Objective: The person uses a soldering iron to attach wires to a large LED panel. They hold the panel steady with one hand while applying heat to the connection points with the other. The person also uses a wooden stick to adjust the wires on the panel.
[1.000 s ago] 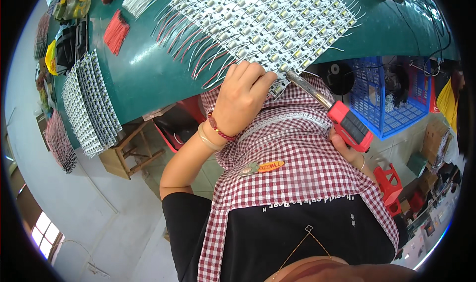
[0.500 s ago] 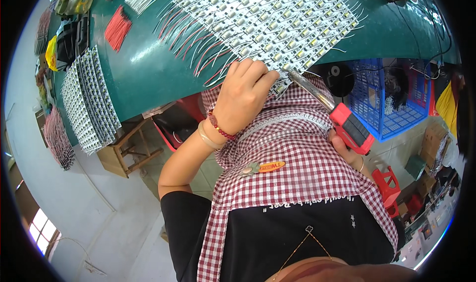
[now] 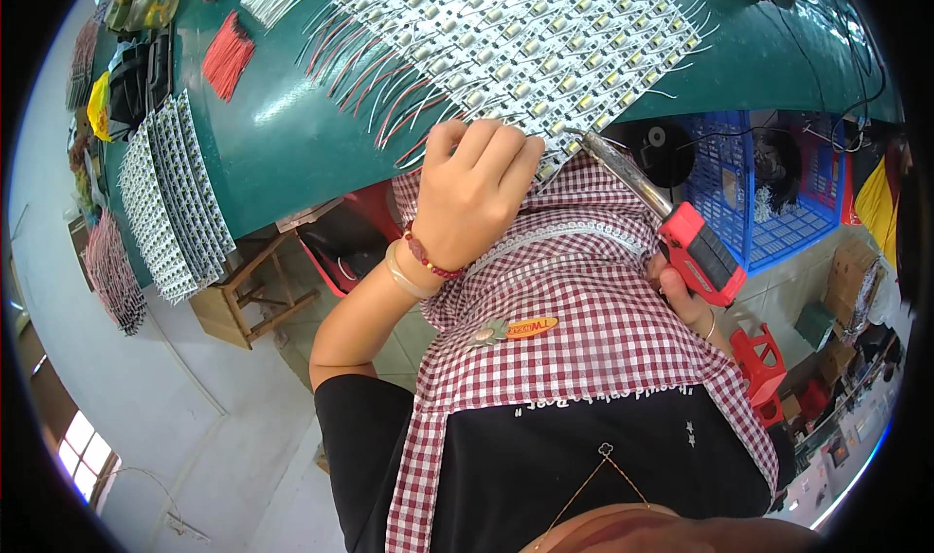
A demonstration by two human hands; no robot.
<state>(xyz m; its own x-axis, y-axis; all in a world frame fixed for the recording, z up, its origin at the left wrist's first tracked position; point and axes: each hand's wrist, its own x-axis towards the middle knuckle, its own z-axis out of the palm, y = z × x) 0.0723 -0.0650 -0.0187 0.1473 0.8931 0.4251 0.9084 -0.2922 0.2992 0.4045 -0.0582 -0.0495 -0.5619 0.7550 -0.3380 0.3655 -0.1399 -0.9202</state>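
At the near edge of the green table, a large panel of small circuit boards lies aslant, its near corner seeming to jut out over the checked apron. The person's left hand bends over the panel's near left side, fingers curled and close together; the fingertips are hidden, so whether they pinch a wire cannot be told. The right hand, partly covered by the tool, is closed around the red and black handle of a soldering iron. Its metal shaft points far and left, the tip close by the near right edge of the panel; contact cannot be made out.

The chief risk seems to be a burn: the tip sits near the left fingers, and a small slip of the right wrist could carry it into them. Pressing on the jutting corner might tip or slide the panel, spoiling a joint. The loose red and white wires fringing the left side could snag on the left wrist's beaded bracelet and pull free.
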